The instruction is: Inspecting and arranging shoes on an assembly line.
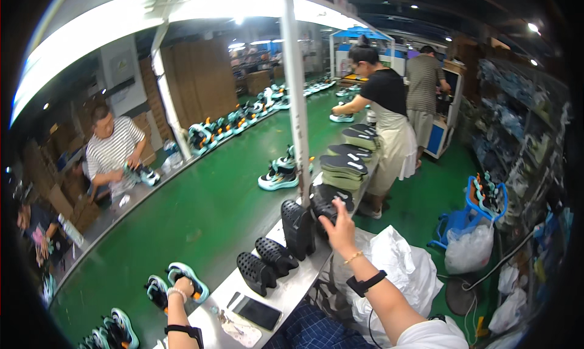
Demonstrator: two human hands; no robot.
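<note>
Shoes (179, 286) on belt (201, 215) left, insole stacks (342, 166) on ledge (286, 291) right

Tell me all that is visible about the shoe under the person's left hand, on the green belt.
The shoe is a sandal-like sports shoe with a thick pale teal sole, black upper and a small orange accent. It lies on the green conveyor belt, close to the metal worktable's edge, beside a matching shoe. The left hand rests on top of it, hiding part of it. Material is unclear.
</note>
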